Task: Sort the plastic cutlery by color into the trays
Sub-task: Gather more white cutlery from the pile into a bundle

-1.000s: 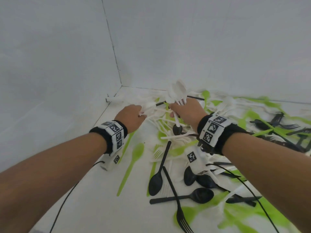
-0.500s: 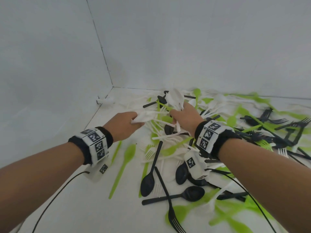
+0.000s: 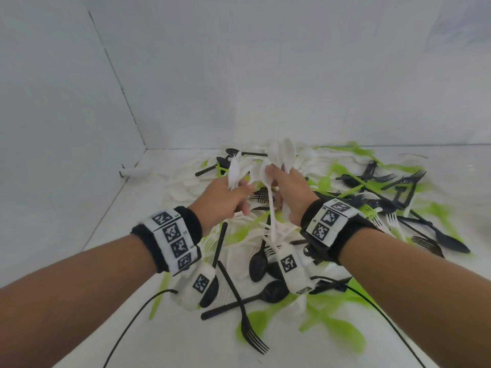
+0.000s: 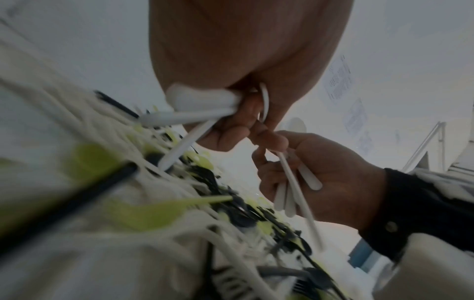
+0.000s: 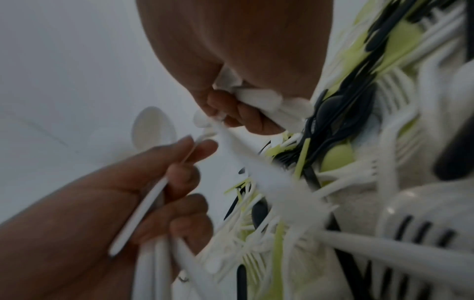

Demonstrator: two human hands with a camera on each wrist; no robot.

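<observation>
Nearest, a black fork [image 3: 252, 338] and black spoons [image 3: 271, 290] lie among green cutlery [image 3: 334, 333] on the white surface [image 3: 111, 261], with bare room along its left edge. Above the heap, the left hand [image 3: 220, 200] grips a bundle of white cutlery [image 3: 237, 170]; the right hand [image 3: 292, 192] is clamped on white spoons [image 3: 285, 154]. Beyond them, more mixed cutlery reaches the back wall [image 3: 265, 75].
</observation>
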